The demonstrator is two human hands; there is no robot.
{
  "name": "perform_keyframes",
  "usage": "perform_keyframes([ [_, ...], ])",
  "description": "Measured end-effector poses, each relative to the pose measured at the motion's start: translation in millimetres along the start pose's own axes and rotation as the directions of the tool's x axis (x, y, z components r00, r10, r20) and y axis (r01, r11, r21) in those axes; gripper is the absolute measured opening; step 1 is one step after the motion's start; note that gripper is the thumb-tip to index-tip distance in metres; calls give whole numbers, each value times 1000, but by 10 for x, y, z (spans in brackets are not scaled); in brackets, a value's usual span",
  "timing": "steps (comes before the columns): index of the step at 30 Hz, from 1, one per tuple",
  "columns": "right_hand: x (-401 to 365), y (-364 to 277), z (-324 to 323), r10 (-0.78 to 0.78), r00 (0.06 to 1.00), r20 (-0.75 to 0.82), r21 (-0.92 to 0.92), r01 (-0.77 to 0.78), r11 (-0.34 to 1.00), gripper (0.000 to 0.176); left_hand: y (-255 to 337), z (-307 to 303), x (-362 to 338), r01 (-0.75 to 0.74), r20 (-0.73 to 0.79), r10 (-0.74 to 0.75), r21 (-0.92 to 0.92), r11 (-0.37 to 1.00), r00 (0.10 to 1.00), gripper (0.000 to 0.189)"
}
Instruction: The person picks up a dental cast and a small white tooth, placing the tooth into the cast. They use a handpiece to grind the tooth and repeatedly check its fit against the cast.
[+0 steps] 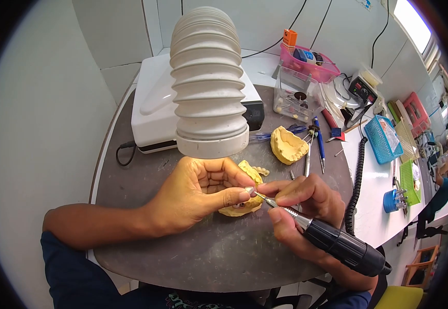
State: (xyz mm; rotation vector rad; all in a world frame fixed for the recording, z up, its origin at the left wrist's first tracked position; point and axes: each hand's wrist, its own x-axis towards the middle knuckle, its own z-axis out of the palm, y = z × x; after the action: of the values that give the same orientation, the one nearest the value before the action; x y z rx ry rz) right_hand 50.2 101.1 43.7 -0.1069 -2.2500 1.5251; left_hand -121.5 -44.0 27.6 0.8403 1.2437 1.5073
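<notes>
Between the thumb and fingers of my left hand [190,198] is a small whitish dental crown [250,190]. My right hand [314,206] grips a black and silver rotary handpiece [340,244] like a pen, its thin bur tip right at the crown. Under both hands a yellow plaster dental model [240,210] lies on the grey bench, partly covered by my fingers. Just behind it is a small cream tooth-shaped strip [260,170]. A second yellow dental model [288,146] rests farther back to the right.
A ribbed white suction hose [208,87] hangs close over my hands, in front of a white machine [149,98]. Blue and metal hand tools [319,144], a clear box [296,95] and a pink basket [314,67] stand right. A coiled black cord [357,190] runs along the bench edge.
</notes>
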Motion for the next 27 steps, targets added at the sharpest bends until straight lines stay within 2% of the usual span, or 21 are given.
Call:
perform_keyframes([
  [1,15,52,11,1,1000,-1,1,-1,1000,19,4,2,-1,1,1,-1,0,1000,1000,15],
  [3,51,206,43,-240,966,-95,-94,231,968,25,12,3,-1,4,4,-4,-3,1000,1000,15],
  [13,55,224,63,-221,970,-107,-74,214,974,23,3,10,-1,1,21,0,-30,1000,1000,15],
  [22,74,156,73,-223,970,-98,-130,209,969,22,14,24,-7,3,26,-2,-35,999,1000,15],
  [27,74,136,77,-261,961,-91,-138,248,959,22,-5,8,-3,1,31,0,-22,1000,1000,15],
])
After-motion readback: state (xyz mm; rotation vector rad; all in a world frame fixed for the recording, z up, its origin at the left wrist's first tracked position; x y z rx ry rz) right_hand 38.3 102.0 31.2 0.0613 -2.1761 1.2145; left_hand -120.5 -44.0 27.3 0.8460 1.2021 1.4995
